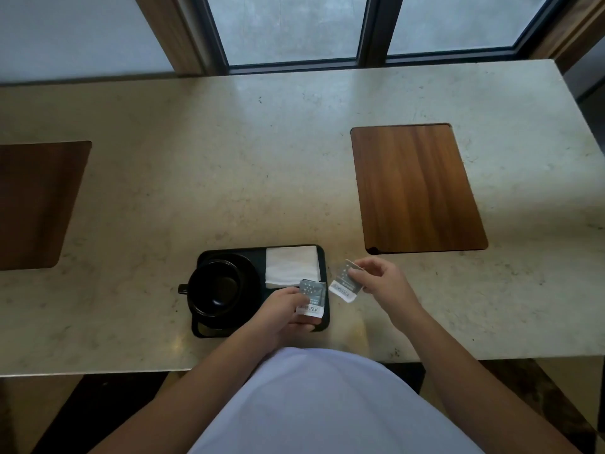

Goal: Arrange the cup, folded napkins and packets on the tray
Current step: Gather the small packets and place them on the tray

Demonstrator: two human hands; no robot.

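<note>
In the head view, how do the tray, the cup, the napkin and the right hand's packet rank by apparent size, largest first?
1. tray
2. cup
3. napkin
4. packet, partly hidden by the right hand

Both forearms reach in from the near edge, bare to past the wrists, and angle away toward the far side. The left hand (288,309) sits low and near, fingers curled under and thumb on top — pinching a small packet (312,298) by its near end, with the wrist nearly straight. The right hand (381,281) is a little farther and to the right, apart from the left, its wrist bent inward — thumb and fingertips closed on a second packet (345,281) that tilts toward the left.
</note>
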